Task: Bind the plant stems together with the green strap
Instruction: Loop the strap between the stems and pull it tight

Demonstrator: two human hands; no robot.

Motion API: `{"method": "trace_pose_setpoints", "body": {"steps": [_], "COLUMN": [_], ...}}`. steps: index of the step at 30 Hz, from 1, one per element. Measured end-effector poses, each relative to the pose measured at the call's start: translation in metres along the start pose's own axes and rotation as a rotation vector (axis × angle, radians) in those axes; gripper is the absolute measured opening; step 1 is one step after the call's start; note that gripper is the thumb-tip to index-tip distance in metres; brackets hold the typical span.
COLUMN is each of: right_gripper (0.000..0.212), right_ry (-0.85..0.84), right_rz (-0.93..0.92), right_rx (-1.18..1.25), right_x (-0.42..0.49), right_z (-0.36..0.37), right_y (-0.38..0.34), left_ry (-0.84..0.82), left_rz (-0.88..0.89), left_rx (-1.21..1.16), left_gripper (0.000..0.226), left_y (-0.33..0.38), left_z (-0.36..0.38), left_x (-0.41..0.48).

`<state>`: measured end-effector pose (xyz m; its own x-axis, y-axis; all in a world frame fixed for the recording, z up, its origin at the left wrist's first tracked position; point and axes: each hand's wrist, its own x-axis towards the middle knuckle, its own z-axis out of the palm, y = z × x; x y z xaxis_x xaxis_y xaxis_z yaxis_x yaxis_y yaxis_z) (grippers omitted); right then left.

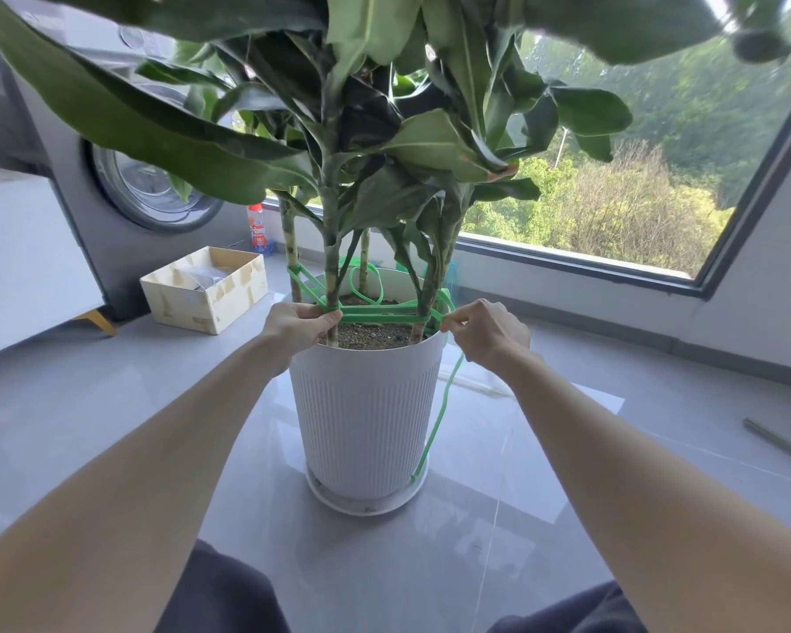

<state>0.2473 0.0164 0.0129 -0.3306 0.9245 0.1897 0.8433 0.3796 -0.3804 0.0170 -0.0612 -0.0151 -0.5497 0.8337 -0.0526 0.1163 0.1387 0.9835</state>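
Down at the bottom edge, two dark-clad knees [229, 596] frame the grey tiled floor [156, 427], and both bare forearms reach up to the white ribbed pot [366, 418] sitting in its saucer [361, 507]. At the rim, the left hand [300, 326] has its fingers curled tight round the green strap [384, 318] right where it meets the front-left stem. The right hand [489, 333] pinches the strap between thumb and forefinger just beside the pot's right rim, and a loose tail drops from there down the pot's side to the saucer. The strap runs taut between the two front plant stems [331, 267], just above the soil [371, 335], and loops on round the stems behind. A thin rod [777, 443] lies on the floor off to the right. Further back on the left sits an open wooden box [206, 287], then a bottle [256, 228] and a washing machine [151, 194]; to the right, the window [613, 175] shows green trees.
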Motion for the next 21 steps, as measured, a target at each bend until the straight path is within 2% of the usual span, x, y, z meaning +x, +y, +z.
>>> {"method": "trace_pose_setpoints", "body": {"steps": [7, 11, 18, 21], "right_gripper": [0.033, 0.031, 0.028, 0.033], "right_ry": [0.033, 0.041, 0.114, 0.138], "right_rz": [-0.165, -0.176, 0.041, 0.116], "right_rx": [-0.173, -0.200, -0.095, -0.027], "right_x": [-0.004, -0.006, -0.001, 0.005], "right_z": [0.011, 0.013, 0.007, 0.011], "right_y": [-0.004, -0.005, -0.001, -0.001], "left_ry": [0.008, 0.032, 0.041, 0.028], "left_rz": [0.014, 0.023, 0.022, 0.029], "left_rx": [-0.003, 0.020, 0.068, 0.061], "left_gripper": [0.009, 0.017, 0.014, 0.019], "left_y": [0.003, 0.003, 0.000, -0.002], "left_z": [0.003, 0.004, 0.002, 0.001], "left_x": [-0.007, -0.008, -0.003, -0.001]}}
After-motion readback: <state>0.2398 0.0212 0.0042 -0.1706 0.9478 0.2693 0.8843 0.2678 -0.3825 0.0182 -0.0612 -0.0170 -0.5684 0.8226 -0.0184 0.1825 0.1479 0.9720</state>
